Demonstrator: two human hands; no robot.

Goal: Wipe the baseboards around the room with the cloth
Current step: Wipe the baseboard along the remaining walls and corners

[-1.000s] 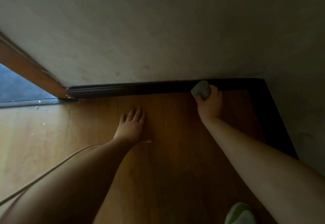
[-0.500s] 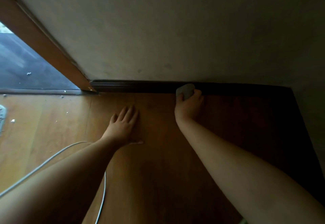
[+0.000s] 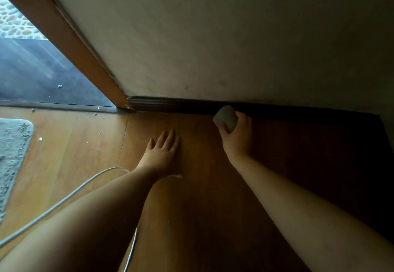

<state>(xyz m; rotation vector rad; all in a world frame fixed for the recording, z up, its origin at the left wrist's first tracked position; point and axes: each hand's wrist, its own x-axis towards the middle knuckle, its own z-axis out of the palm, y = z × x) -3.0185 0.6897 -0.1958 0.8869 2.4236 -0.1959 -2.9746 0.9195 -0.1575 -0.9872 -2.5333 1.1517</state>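
1. The right hand held a small grey cloth, its fingers curled around it.
2. The cloth was pressed on the dark baseboard at the foot of the wall.
3. The left hand rested flat on the wooden floor, fingers straight.
4. A white cable lay under the left arm, and a grey mat lay near the door frame.

The right hand grips a grey cloth against the dark baseboard below the wall. The left hand rests flat on the wooden floor. A white cable and a rug lie at left near the door frame.
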